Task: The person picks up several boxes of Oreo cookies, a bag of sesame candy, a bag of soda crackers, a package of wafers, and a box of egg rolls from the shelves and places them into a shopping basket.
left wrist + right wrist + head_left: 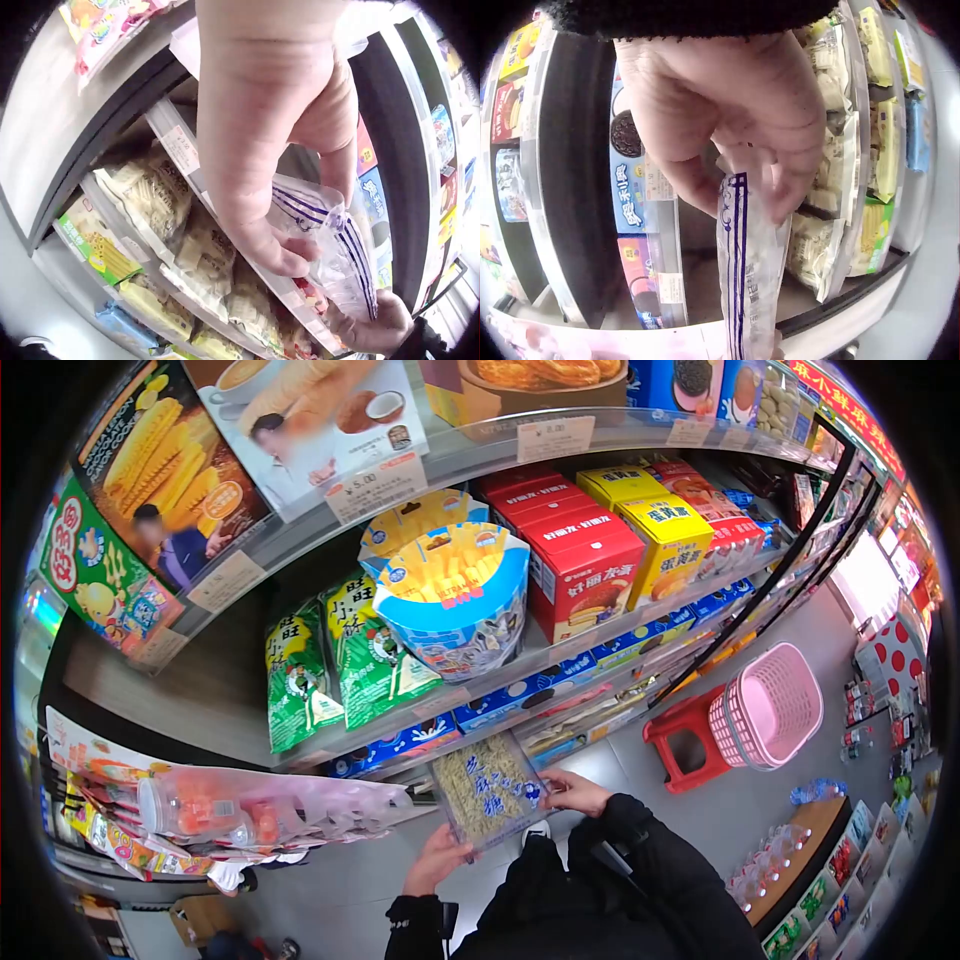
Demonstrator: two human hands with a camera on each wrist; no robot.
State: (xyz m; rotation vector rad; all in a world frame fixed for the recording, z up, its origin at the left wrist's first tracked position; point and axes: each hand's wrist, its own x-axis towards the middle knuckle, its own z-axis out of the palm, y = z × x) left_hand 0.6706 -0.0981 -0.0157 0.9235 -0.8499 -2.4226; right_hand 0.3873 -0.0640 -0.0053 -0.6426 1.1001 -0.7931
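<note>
Grip: left hand [435,858] and right hand [575,793] are pinching a clear snack packet [488,788] by opposite edges at the shelf [169,127] front. Placing it is likely calling for a free slot.

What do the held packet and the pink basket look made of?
The packet looks like clear glossy plastic film: contents show through and it crinkles. The basket is probably rigid moulded plastic, pink, with lattice walls.

Read 5.00 on white shelf-edge price tag [375,485], 好丽友 stood on red cardboard box [590,570], 蛋黄派 on yellow cardboard box [672,525], blue characters on clear plastic packet [488,790] were illegible.
</note>
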